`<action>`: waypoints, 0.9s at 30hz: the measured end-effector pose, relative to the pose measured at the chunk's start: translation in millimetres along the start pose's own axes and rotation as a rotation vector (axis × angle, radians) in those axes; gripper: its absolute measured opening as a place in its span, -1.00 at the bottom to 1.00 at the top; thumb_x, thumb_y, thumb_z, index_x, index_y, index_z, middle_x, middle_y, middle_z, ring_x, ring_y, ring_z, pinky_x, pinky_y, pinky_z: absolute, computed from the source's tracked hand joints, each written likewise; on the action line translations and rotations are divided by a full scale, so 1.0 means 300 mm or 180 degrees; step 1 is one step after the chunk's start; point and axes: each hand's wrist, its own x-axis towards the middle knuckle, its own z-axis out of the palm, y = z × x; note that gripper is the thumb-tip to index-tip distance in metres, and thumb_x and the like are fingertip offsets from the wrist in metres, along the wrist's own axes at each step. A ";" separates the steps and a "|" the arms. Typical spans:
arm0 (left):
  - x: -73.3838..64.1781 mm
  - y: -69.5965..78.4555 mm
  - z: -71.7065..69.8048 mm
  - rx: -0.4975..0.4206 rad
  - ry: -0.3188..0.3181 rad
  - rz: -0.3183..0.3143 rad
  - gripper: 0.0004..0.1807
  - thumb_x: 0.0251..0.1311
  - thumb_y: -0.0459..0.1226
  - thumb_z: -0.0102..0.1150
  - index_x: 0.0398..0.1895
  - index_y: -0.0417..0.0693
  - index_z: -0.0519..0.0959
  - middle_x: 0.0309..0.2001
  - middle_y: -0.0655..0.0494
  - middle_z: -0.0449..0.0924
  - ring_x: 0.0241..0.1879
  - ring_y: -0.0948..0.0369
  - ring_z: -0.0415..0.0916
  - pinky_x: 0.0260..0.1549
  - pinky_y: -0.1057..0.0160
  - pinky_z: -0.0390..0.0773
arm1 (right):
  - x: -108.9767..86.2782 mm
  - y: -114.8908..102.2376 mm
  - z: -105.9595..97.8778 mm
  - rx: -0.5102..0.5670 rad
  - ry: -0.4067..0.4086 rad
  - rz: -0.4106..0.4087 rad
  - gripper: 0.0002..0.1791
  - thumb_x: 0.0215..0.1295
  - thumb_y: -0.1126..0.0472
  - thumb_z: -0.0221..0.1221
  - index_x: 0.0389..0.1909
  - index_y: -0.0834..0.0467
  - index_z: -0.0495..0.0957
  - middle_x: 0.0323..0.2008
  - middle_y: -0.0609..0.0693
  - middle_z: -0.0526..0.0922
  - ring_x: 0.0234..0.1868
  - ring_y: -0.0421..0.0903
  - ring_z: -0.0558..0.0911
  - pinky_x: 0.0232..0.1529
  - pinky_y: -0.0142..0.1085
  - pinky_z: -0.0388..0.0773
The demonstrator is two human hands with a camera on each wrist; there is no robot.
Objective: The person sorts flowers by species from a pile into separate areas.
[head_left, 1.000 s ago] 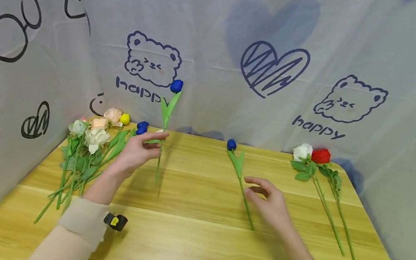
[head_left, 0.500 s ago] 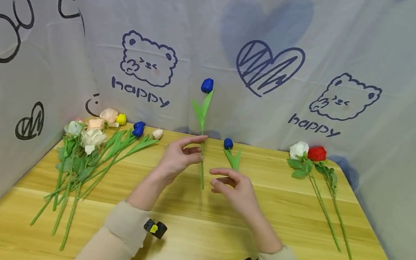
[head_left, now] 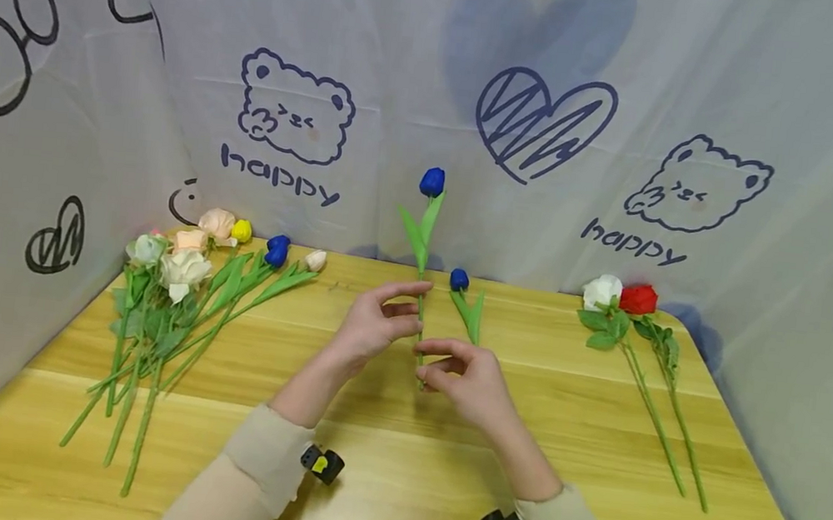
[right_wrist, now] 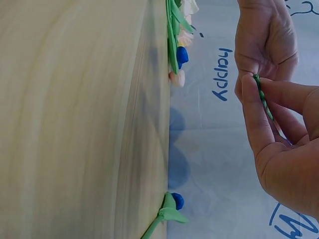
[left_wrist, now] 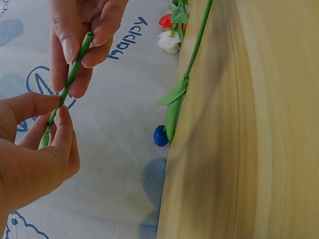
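Observation:
A blue tulip point(head_left: 432, 183) with green leaves stands upright above the table in the head view. My left hand point(head_left: 378, 323) pinches the middle of its stem between thumb and fingers. Lower down, the thumb and fingers of my right hand point(head_left: 467, 380) grip the stem's end. From the left wrist view, the cut end of the green stem point(left_wrist: 85, 44) pokes out between the right thumb and fingers. A second blue tulip point(head_left: 459, 280) lies on the table behind the right hand, which hides its lower stem.
On the left of the wooden table point(head_left: 394, 492) lies a pile of flowers: white roses point(head_left: 185, 271), peach roses point(head_left: 217, 225), a yellow bud point(head_left: 242, 231), blue tulips point(head_left: 277, 252) and a pale tulip point(head_left: 315, 260). A white rose point(head_left: 601, 293) and red rose point(head_left: 639, 298) lie right. A printed curtain point(head_left: 421, 59) encloses the table.
My left hand has carried the blue tulip rightward from the pile to the table's middle. My right hand has moved left and taken hold of the stem's lower end.

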 end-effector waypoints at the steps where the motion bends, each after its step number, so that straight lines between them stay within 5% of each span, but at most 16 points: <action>1: 0.001 0.001 0.001 0.0013 0.0000 0.0010 -0.42 0.27 -0.55 0.23 0.39 -0.17 0.54 0.41 -0.06 0.43 0.34 -0.16 0.42 -0.01 0.25 0.61 | 0.000 -0.002 -0.001 0.0001 0.0006 -0.0003 -0.67 0.35 0.41 0.33 0.11 0.36 0.67 -0.04 0.26 0.75 -0.19 0.10 0.78 -0.13 0.11 0.72; 12: -0.008 0.015 0.012 0.0165 0.0019 0.0250 -0.42 0.27 -0.54 0.25 0.38 -0.17 0.55 0.41 -0.07 0.41 0.30 -0.10 0.48 0.06 0.18 0.65 | -0.003 -0.014 -0.015 -0.0023 0.0094 -0.0057 -0.68 0.34 0.44 0.33 0.10 0.28 0.70 -0.02 0.18 0.76 -0.18 0.03 0.77 -0.13 0.11 0.72; 17: -0.023 0.029 0.010 0.0365 -0.0030 0.0476 -0.43 0.29 -0.53 0.25 0.39 -0.16 0.53 0.36 -0.13 0.39 0.29 -0.11 0.51 0.16 0.11 0.63 | -0.008 -0.015 -0.028 -0.0027 0.0147 -0.0084 -0.67 0.33 0.46 0.33 0.09 0.25 0.71 0.03 0.23 0.74 -0.15 0.02 0.77 -0.15 -0.08 0.76; 27: -0.049 0.060 -0.089 0.0992 0.0123 0.0709 -0.42 0.26 -0.55 0.28 0.37 -0.16 0.55 0.30 -0.18 0.44 0.23 -0.12 0.54 0.12 0.08 0.66 | -0.043 0.000 -0.086 -0.0348 0.0297 0.0039 -0.69 0.33 0.41 0.35 0.07 0.19 0.73 -0.03 0.16 0.77 -0.23 -0.05 0.78 -0.13 -0.05 0.75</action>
